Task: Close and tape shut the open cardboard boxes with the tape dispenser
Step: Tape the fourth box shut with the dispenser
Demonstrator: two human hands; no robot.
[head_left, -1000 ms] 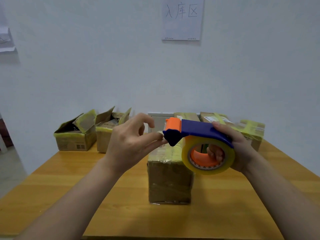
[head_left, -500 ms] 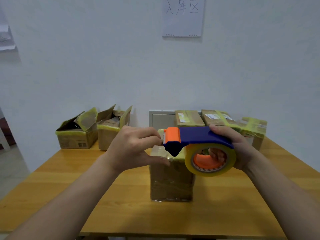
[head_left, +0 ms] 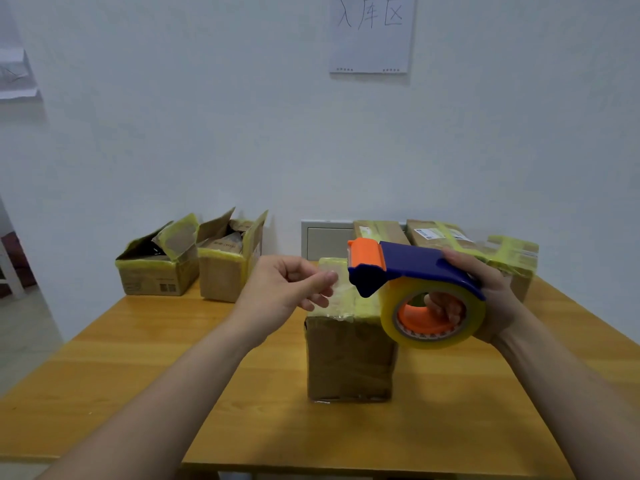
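PACKING IN PROGRESS: A person's right hand (head_left: 495, 299) grips a blue-and-orange tape dispenser (head_left: 415, 268) over a closed cardboard box (head_left: 349, 355) at the middle of a wooden worktop (head_left: 138, 375). Its fingers (head_left: 445, 306) are curled through the orange core of the tape roll (head_left: 433, 341) and its thumb lies along the blue top. The left hand (head_left: 277, 296), just left of the dispenser's orange nose, pinches the tape end (head_left: 330, 277) between thumb and forefinger, with the remaining fingers loosely curled beneath. The box under both hands stands upright, its top covered in yellowish tape. At the back left of the worktop sit an open box (head_left: 156, 275) and, touching its right side, a second open box (head_left: 225, 275), both with flaps raised. At the back right, a taped box (head_left: 379, 232) and a wider taped box (head_left: 512, 251) rest by the white wall (head_left: 207, 133), partly hidden by the dispenser and right hand. A paper sign (head_left: 372, 32) with handwritten characters hangs above
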